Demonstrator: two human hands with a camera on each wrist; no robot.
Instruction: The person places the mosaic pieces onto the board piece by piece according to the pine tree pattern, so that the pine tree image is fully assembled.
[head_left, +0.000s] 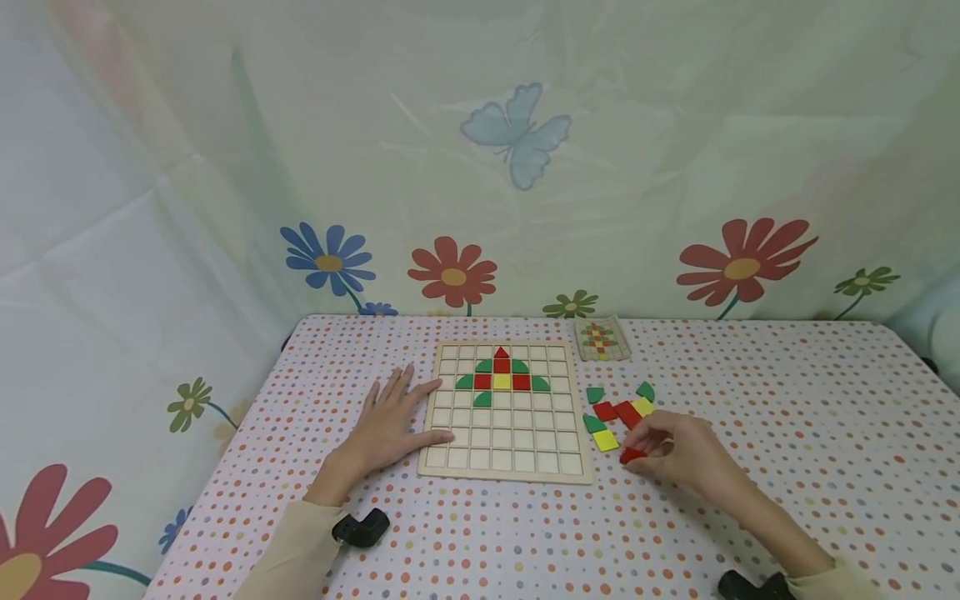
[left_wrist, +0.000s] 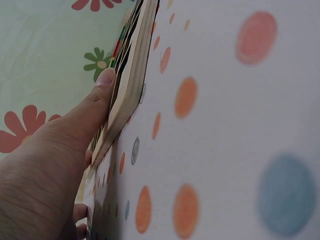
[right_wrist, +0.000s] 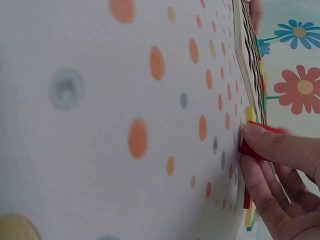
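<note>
Head view: our spread left hand (head_left: 384,427) touches the gridded board (head_left: 502,461); to its right, our right hand (head_left: 681,450) pinches a red tile (head_left: 632,456). Upper cells hold a seemingly part-built pattern (head_left: 502,382); loose tiles (head_left: 605,441) remain alongside.

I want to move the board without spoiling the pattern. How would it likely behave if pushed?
Thick and straight-edged, the board is probably stiff. Lying flat and broad, it seems unlikely to tip. Its tiles sit in framed cells, so gentle pushing may not shift them.
</note>
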